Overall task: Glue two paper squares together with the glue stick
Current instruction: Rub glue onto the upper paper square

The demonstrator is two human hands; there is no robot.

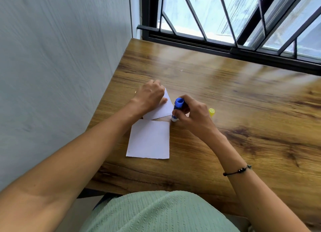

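While the left hand (150, 94) presses one paper square (161, 108) flat, the right hand (192, 115) grips the glue stick (177, 110).

near paper square (149, 141): plain white, no print.
far paper square (162, 108): plain white.
glue stick (177, 109): blue upper body, white lower end.
cap (212, 112): yellow.
table (243, 101): brown wood grain, dark knots and streaks, pale glare bands.
wall (60, 58): pale grey-white.
window frame (191, 39): black, slanted black bars.
bracelet (237, 171): black cord, dark beads.
garment (156, 212): mint green, ribbed texture.
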